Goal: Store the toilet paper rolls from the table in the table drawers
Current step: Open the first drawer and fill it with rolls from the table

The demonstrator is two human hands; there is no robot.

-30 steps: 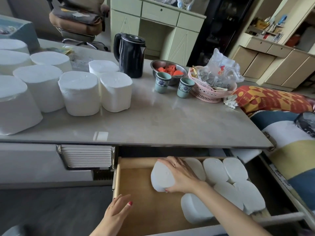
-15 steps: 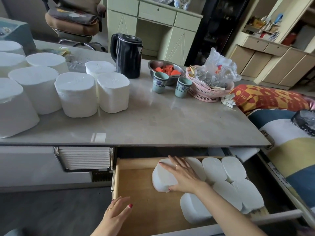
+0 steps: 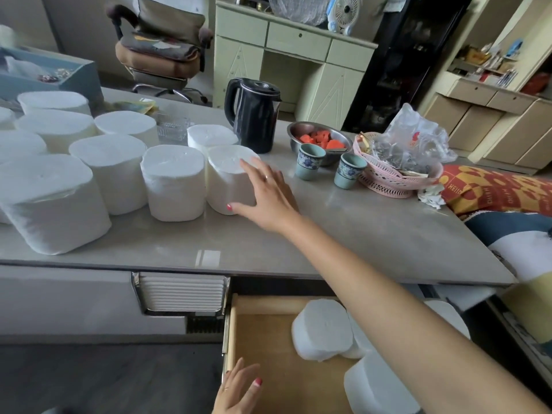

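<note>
The grey surface [image 3: 373, 234] runs across the view, its front edge above an open wooden drawer [image 3: 268, 333]. On the left half of the surface stands a crowd of white toilet paper rolls [image 3: 113, 171], all upright and packed close, several touching their neighbours. The nearest roll [image 3: 230, 180] on the right edge of that group stands just in front of a black kettle [image 3: 252, 115].

Inside the drawer lie more stored rolls [image 3: 322, 333], on their sides and leaning against each other along the right part; the left part of the drawer floor is bare wood. How many rolls sit there is hard to tell, since the forearm crosses over them.

Right of the kettle sit a steel bowl [image 3: 318, 138] with orange-red pieces, a pink basket [image 3: 394, 177] holding a crumpled clear bag, and two small green cups [image 3: 310, 161], one just before the bowl and the other beside the basket.

The right hand [image 3: 265, 195] reaches over the surface with fingers spread, palm against the right side of the nearest roll and thumb at its lower front; the fingers are not closed round it. The left hand [image 3: 239, 389] hovers at the drawer's front left corner, fingers loosely spread, holding nothing.
</note>
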